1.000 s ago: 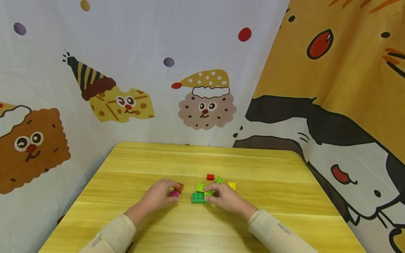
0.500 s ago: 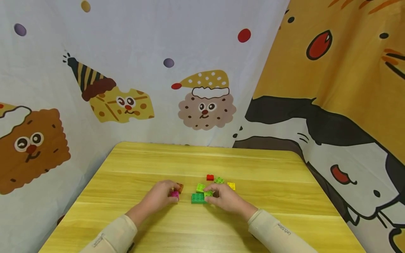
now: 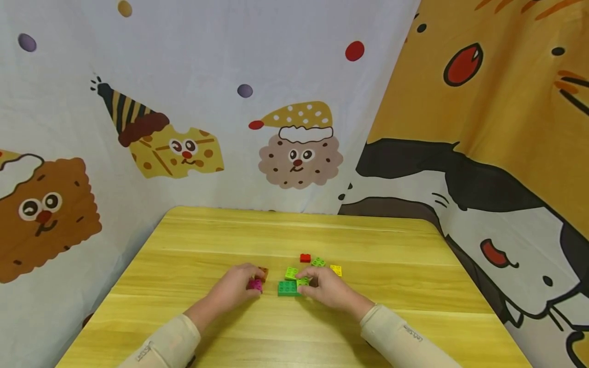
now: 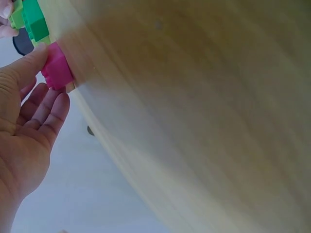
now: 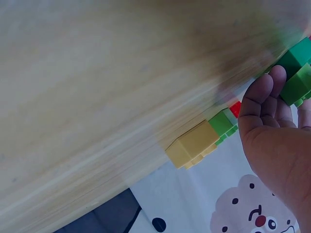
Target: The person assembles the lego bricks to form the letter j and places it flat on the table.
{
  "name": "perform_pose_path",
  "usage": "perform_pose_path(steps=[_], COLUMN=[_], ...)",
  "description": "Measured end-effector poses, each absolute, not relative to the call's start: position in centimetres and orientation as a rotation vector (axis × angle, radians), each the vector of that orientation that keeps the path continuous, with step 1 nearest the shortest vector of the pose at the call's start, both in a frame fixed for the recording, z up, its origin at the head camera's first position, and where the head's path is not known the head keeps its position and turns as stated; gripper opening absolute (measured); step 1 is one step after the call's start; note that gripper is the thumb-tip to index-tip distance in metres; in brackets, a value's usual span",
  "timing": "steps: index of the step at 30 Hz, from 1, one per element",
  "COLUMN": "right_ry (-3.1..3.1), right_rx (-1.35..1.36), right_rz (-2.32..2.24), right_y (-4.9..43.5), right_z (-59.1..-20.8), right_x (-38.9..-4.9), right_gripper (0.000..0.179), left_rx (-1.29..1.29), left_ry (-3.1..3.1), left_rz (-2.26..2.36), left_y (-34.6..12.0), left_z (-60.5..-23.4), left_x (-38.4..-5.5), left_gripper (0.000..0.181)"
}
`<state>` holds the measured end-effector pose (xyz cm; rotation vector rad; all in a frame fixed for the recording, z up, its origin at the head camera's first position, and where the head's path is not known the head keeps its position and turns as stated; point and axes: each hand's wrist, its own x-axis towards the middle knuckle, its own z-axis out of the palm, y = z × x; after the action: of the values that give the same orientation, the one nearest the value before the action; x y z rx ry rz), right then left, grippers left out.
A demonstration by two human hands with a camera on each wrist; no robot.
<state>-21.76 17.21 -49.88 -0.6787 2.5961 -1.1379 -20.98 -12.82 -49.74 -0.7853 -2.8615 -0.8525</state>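
My left hand pinches a magenta toy building block between thumb and fingers, low over the wooden table. An orange-brown block stands just behind it, partly hidden by the fingers. My right hand grips a light green block by its sides. That block is right against a larger dark green block, touching its right end; whether the two are joined I cannot tell. Just behind the dark green block lies a lime block.
Farther back on the wooden table are a red block, another light green block and a yellow block. A printed curtain hangs close behind the table.
My left hand has shifted slightly right and toward me with the magenta block, showing more of the orange-brown block. The right hand and its blocks stay in place.
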Motion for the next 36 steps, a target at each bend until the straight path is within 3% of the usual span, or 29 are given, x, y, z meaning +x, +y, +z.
perform_pose_path(steps=[20,36], right_ry=[2.57,2.571], right_rx=[-0.646,-0.654], right_rz=[-1.147,-1.156], right_y=[17.2,17.34], right_z=[-49.75,-49.89], right_x=[-21.62,-21.67], right_gripper=[0.032,0.032], left_rx=[-0.869,-0.856], left_ry=[-2.934,-2.957], left_rz=[-0.864,-0.84], left_y=[-12.12,-12.13], left_z=[-49.8,-49.76], left_x=[-20.35,-20.7], left_gripper=[0.043,0.039])
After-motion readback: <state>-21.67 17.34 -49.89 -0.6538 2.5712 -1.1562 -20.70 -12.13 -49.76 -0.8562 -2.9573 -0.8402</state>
